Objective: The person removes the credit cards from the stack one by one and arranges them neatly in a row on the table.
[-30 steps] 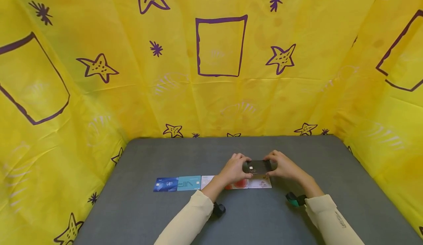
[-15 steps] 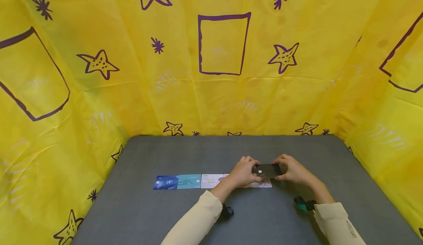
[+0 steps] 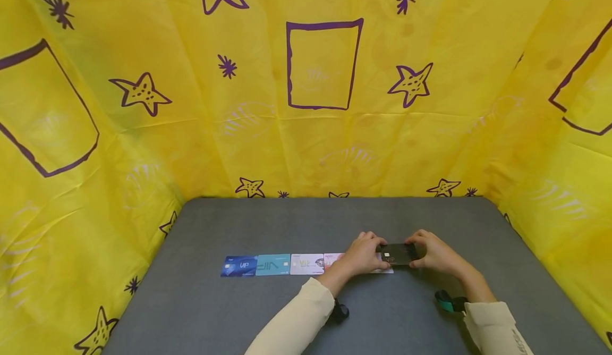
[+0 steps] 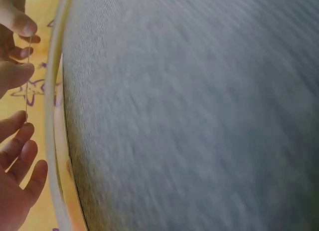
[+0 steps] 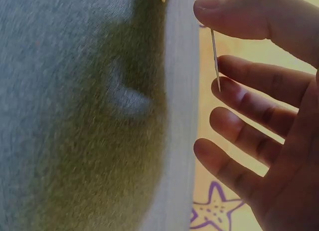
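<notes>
Both hands hold a black VIP card (image 3: 399, 255) by its two short ends, over the right end of a row of cards. My left hand (image 3: 364, 254) pinches its left end, and my right hand (image 3: 437, 255) pinches the right one. In the right wrist view the card's thin edge (image 5: 215, 51) shows between thumb and fingers, raised off the table. The row, from the left, has a blue VIP card (image 3: 239, 266), a teal card (image 3: 273, 264), a white card (image 3: 305, 264) and a pink-red card (image 3: 332, 260). My left hand covers much of the row's right end.
The cards lie on a dark grey table (image 3: 268, 318). Yellow cloth (image 3: 315, 148) with purple stars and outlines encloses the table at the back and sides. A dark strap (image 3: 449, 303) sits at the right wrist.
Both hands have carried the black card to the right and nearer the person, from over the row to its right end. The cards in the row have stayed in place.
</notes>
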`<state>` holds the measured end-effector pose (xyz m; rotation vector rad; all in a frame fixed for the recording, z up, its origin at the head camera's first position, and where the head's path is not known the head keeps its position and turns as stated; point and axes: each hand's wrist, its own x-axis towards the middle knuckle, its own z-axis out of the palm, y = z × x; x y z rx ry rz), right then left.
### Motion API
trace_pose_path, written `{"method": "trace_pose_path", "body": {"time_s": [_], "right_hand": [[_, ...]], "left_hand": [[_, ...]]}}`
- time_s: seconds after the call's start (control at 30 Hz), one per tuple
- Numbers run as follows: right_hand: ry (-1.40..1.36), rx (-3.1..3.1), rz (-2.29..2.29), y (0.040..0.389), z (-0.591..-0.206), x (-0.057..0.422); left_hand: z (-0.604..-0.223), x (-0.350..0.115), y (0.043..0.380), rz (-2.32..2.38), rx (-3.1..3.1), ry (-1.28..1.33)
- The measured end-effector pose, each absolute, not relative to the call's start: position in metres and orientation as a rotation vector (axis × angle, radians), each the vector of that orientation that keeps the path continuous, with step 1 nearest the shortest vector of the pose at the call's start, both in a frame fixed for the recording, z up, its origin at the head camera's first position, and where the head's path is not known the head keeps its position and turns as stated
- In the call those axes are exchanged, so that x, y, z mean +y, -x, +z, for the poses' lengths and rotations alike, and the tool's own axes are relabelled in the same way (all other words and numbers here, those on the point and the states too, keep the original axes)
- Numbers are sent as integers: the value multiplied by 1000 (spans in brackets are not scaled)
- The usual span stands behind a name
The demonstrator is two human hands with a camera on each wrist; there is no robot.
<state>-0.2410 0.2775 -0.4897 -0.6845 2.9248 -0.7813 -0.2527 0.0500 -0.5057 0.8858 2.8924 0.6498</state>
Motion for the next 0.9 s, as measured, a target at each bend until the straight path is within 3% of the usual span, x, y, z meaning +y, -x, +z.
{"method": "trace_pose_path", "body": {"time_s": [0.9], "right_hand": [[654, 2918, -766, 234, -503, 300]], "left_hand": [[-515, 82, 249, 479, 2901, -823]]}}
